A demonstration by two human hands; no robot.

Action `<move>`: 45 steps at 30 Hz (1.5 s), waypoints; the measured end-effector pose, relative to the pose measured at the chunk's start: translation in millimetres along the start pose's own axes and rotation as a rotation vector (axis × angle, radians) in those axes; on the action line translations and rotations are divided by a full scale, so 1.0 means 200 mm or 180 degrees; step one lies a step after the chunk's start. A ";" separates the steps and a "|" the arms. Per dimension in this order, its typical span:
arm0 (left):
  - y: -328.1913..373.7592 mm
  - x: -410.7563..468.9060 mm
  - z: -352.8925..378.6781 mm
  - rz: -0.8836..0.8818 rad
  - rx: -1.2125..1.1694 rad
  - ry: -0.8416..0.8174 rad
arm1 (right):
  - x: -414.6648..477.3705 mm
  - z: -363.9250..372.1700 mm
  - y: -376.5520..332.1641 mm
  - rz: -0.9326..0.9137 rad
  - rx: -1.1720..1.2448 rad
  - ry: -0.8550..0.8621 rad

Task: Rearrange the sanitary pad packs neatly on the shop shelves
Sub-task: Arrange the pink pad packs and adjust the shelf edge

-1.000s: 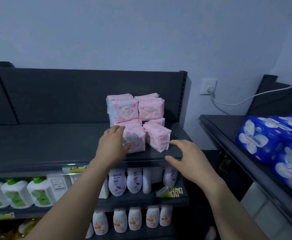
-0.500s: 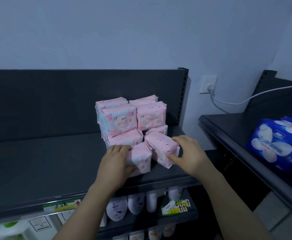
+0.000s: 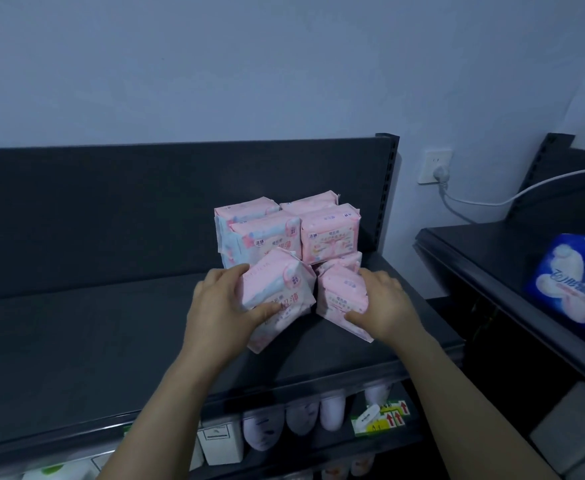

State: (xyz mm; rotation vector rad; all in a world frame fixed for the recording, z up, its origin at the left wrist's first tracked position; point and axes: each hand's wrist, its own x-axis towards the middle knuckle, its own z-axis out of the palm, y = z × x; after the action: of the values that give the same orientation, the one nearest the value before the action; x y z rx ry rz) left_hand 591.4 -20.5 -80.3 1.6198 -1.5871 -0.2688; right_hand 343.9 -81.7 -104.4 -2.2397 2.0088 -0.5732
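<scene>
This is a shop: dark metal shelves (image 3: 111, 341) carry stacked pink pad packs (image 3: 329, 233), bottles (image 3: 332, 410) stand below, behind price labels (image 3: 393, 415).

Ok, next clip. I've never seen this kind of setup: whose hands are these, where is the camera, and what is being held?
There is no machine here, just a person's two bare hands. A wide-angle camera worn on their head looks forward and down. The left hand holds a tilted pink left pack, and the right hand holds the right pack beside it. Behind them a stack of pink packs stands on the dark shelf. Bottles sit on the shelf below, and a blue pack lies on another shelf to the right.
</scene>
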 end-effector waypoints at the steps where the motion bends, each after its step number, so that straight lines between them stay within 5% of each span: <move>1: -0.01 0.00 0.00 0.0022 -0.0043 -0.0003 | 0.00 0.00 0.00 0.0053 0.0012 0.0017; 14: 0.05 0.00 0.17 0.0575 -0.0487 -0.0265 | -0.40 -0.20 0.13 0.0472 0.0696 0.0960; 28: 0.58 -0.29 0.59 0.1546 -0.0995 -0.1349 | -1.22 -0.58 0.41 0.2065 0.0429 0.1237; 45: 1.50 -1.81 0.75 0.2810 -0.1578 -0.2697 | -3.10 -1.01 0.52 0.3824 -0.0107 0.1786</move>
State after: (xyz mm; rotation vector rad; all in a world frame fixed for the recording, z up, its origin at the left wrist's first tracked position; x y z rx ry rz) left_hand 208.9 290.5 -113.0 0.3028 -2.4302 -0.8435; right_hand 136.0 544.7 -87.0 -0.5257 3.0350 -0.9894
